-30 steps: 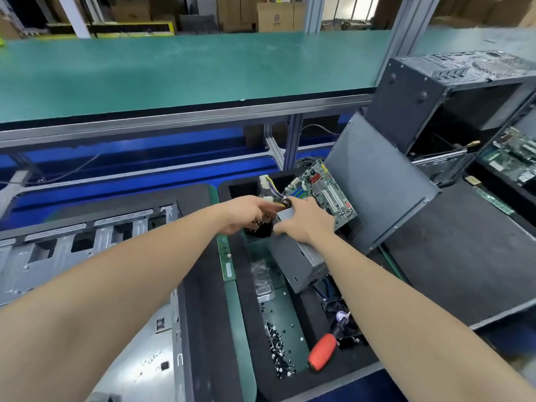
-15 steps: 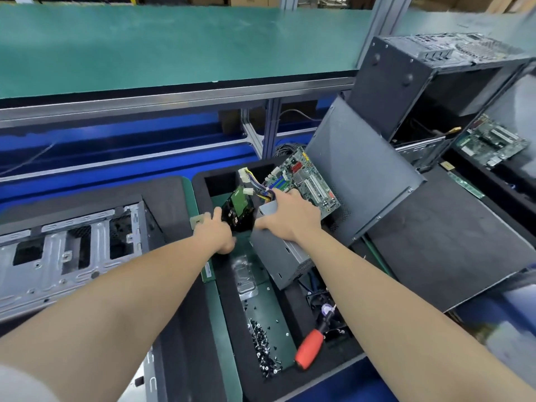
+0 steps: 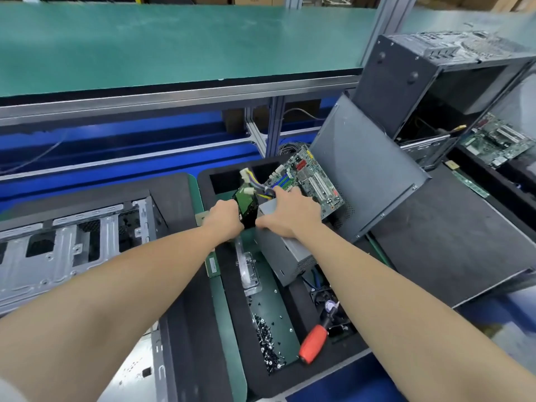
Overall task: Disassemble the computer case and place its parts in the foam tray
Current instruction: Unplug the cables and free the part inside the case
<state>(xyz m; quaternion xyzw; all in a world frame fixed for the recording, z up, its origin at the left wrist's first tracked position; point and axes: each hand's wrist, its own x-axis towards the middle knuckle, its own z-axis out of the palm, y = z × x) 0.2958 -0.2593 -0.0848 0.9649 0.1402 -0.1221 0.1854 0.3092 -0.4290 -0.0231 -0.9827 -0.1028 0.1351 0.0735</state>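
Observation:
The black foam tray (image 3: 293, 297) lies in front of me. In it a grey power supply (image 3: 285, 255) leans with its yellow and blue cable bundle (image 3: 256, 184) sticking up. My right hand (image 3: 290, 217) grips the power supply's top end by the cables. My left hand (image 3: 224, 219) holds a black hard drive with a green board (image 3: 246, 206), tilted upright in the tray beside the power supply. A green motherboard (image 3: 310, 181) leans at the tray's back against a grey side panel (image 3: 365, 172). The stripped metal case (image 3: 66, 242) lies to the left.
A red-handled screwdriver (image 3: 314, 342), a black fan (image 3: 324, 297), a pile of screws (image 3: 266, 340) and a clear plastic piece (image 3: 249, 268) lie in the tray. Another open black case (image 3: 435, 79) and a second motherboard (image 3: 499, 140) stand at the right. A green bench top (image 3: 174, 44) runs behind.
My left hand drew back from the cable bundle to the left and now holds the hard drive upright. My right hand stays on the power supply.

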